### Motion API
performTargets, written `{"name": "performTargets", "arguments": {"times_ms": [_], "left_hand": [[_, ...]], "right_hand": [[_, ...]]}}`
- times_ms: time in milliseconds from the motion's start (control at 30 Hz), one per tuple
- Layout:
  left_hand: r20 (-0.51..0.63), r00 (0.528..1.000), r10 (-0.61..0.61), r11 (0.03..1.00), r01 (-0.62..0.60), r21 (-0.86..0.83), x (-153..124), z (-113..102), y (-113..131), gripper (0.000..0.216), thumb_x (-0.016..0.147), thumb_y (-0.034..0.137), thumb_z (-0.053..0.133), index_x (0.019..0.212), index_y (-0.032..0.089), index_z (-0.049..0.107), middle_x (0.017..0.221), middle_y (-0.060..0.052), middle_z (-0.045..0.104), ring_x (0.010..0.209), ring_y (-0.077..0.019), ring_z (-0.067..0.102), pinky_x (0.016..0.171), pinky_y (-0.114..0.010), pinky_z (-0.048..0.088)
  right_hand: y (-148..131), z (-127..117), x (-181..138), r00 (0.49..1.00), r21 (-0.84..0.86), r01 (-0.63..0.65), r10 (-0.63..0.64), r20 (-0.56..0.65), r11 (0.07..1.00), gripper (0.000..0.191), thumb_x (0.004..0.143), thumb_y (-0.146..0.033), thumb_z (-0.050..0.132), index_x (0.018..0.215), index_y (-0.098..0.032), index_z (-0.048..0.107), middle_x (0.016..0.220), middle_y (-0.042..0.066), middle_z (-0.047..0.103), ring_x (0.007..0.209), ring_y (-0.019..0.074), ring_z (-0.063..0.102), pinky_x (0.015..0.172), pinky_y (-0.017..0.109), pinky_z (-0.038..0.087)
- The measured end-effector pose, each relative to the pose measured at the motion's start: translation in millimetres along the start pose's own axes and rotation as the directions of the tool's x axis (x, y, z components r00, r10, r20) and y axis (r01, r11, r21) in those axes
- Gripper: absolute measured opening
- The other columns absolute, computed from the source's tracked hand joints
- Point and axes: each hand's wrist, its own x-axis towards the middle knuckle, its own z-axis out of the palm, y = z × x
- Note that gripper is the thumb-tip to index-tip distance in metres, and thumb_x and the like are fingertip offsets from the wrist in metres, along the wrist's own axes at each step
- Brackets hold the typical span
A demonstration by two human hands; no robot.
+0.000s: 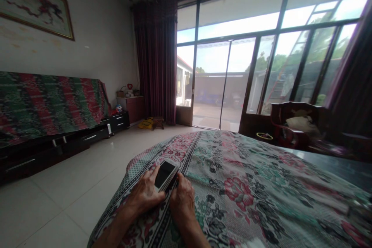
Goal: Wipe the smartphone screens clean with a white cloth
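Observation:
A white phone (165,173) with a dark screen lies face up on a floral cloth (250,186) that covers a rounded surface in front of me. My left hand (147,193) rests on the phone's left edge, fingers curled along it and over its lower end. On the other side my right hand (182,198) presses against the phone's right edge with its fingers bent. Both hands hold the phone between them, low on the cloth near its left rim.
A long low cabinet draped in a red and green cloth (49,102) runs along the left wall. Pale floor tiles (72,193) lie between it and me. Dark wooden chairs (293,126) stand at right, before tall glass doors (223,85) and a maroon curtain (157,54).

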Motion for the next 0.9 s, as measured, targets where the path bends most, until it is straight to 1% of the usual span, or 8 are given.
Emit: {"name": "performTargets", "arguments": {"times_ms": [133,267,367,533,667,800,900], "left_hand": [[0.023,0.999,0.022,1.0,-0.023,0.017,-3.2,-5.4,-0.4,0.088,0.061,0.029,0.055,0.144,0.009,0.032,0.134,-0.015,0.051,0.122,-0.0268,0.048,0.105,-0.031,0.033],[0.028,0.999,0.032,0.999,-0.033,0.032,-3.4,-10.2,-0.1,0.088,0.06,0.027,0.054,0.143,0.008,0.033,0.131,-0.016,0.054,0.119,-0.0259,0.051,0.102,-0.03,0.036],[0.035,0.999,0.031,0.999,-0.032,0.04,-4.0,-11.4,-0.8,0.088,0.06,0.026,0.054,0.143,0.01,0.033,0.131,-0.015,0.055,0.117,-0.0261,0.054,0.1,-0.03,0.039],[0.052,0.997,0.059,0.996,-0.063,0.071,-11.8,-8.3,-2.1,0.087,0.061,0.028,0.054,0.143,0.008,0.033,0.135,-0.017,0.051,0.122,-0.0298,0.049,0.103,-0.034,0.037],[0.092,0.994,0.055,0.995,-0.062,0.084,-15.5,-5.5,0.5,0.096,0.057,0.03,0.059,0.146,0.01,0.028,0.14,-0.018,0.045,0.125,-0.0333,0.046,0.101,-0.037,0.038],[0.094,0.995,0.045,0.995,-0.053,0.085,-5.1,-3.2,6.0,0.097,0.056,0.027,0.06,0.146,0.009,0.027,0.134,-0.018,0.05,0.121,-0.0312,0.05,0.101,-0.033,0.039],[0.09,0.994,0.061,0.996,-0.066,0.063,12.0,-0.6,13.9,0.095,0.061,0.034,0.062,0.146,0.009,0.027,0.133,-0.017,0.051,0.122,-0.0309,0.049,0.101,-0.032,0.039]], "right_hand": [[0.4,-0.8,-1.3,0.999,-0.032,0.032,-0.032,0.014,0.999,0.048,0.074,-0.004,0.037,0.116,-0.012,0.059,0.105,0.012,0.066,0.103,0.024,0.058,0.092,0.033,0.041],[-0.6,-2.6,-2.8,0.999,-0.04,0.045,-0.044,0.012,0.998,0.046,0.077,-0.005,0.035,0.115,-0.015,0.06,0.107,0.011,0.066,0.104,0.0242,0.058,0.091,0.033,0.041],[-1.7,-4.1,-3.4,0.999,-0.033,0.045,-0.045,0.007,0.998,0.048,0.077,-0.005,0.036,0.117,-0.016,0.059,0.108,0.011,0.066,0.104,0.0243,0.058,0.09,0.034,0.041],[-4.6,-7.7,-3.1,0.999,-0.015,0.026,-0.025,0.047,1.0,0.048,0.076,-0.004,0.036,0.116,-0.016,0.059,0.105,0.01,0.067,0.102,0.0239,0.058,0.091,0.033,0.04],[-4.5,-7.8,-1.0,0.999,0.009,-0.009,0.008,0.049,1.0,0.052,0.073,-0.004,0.037,0.12,-0.013,0.057,0.106,0.011,0.066,0.104,0.0236,0.057,0.092,0.032,0.039],[-2.9,-5.3,0.9,0.997,0.037,-0.036,0.034,0.064,0.999,0.058,0.071,-0.003,0.037,0.125,-0.012,0.053,0.114,0.011,0.064,0.109,0.0227,0.055,0.097,0.032,0.036],[-2.8,-4.1,2.0,0.996,-0.003,-0.034,0.034,0.08,0.999,0.06,0.071,-0.005,0.038,0.13,-0.009,0.049,0.121,0.013,0.061,0.114,0.0242,0.054,0.099,0.034,0.035]]}}
